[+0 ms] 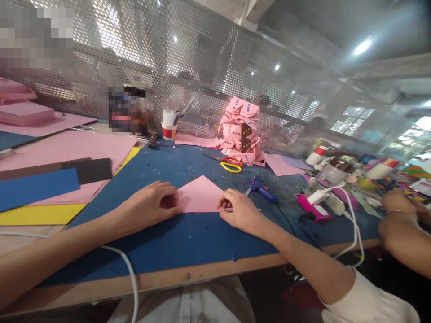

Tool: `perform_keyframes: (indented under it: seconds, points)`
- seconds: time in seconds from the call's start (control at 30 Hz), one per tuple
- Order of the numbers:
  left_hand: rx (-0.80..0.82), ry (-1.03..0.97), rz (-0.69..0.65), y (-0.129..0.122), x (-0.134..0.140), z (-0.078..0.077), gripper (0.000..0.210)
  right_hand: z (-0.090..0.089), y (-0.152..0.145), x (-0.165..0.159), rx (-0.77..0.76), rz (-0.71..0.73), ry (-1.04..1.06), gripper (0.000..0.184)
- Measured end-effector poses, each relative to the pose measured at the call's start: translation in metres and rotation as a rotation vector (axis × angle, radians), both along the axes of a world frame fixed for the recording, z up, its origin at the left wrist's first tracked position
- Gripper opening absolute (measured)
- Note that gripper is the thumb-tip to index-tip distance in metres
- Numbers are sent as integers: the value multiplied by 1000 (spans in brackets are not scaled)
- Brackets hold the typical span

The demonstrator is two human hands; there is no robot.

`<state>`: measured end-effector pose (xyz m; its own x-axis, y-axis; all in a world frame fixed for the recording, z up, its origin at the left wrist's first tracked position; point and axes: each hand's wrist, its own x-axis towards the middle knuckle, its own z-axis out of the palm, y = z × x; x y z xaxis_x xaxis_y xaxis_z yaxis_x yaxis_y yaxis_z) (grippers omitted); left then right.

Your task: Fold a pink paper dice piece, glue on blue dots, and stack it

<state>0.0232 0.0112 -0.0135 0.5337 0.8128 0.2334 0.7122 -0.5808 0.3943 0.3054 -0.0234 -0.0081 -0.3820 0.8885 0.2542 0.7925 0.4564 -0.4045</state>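
Observation:
A sheet of pink paper [202,197], folded into a triangle, lies on the blue mat [195,237] with its peak pointing away from me. My left hand [155,202] closes on its left corner, thumb and fingertips pinched together. At the opposite corner, my right hand [240,211] grips the paper with curled fingers. Just beyond the triangle are scissors [231,168] with red and yellow handles. A blue glue gun [261,188] rests to the right of the paper. Behind the scissors stands a tall stack of folded pink paper pieces [240,130] with blue, dark and yellow dots.
On the left, large pink sheets [101,143] lie under blue [37,188] and dark strips. A paper cup [169,125] holds tools at the back. To the right are a magenta power strip [314,208], a white cable and another person's hands [399,206]. Perforated metal panels [202,58] rise behind.

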Motion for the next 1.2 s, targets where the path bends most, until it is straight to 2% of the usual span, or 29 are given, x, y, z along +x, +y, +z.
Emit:
perform_keyframes:
  seconds: [0.77,1.2]
  points:
    - [-1,-6,-6,2,0,-2,28,6,-13,22,-38,-115,-36,16]
    - [0,-40,-11,4,-3,-7,30,-4,-16,42,27,-158,0,19]
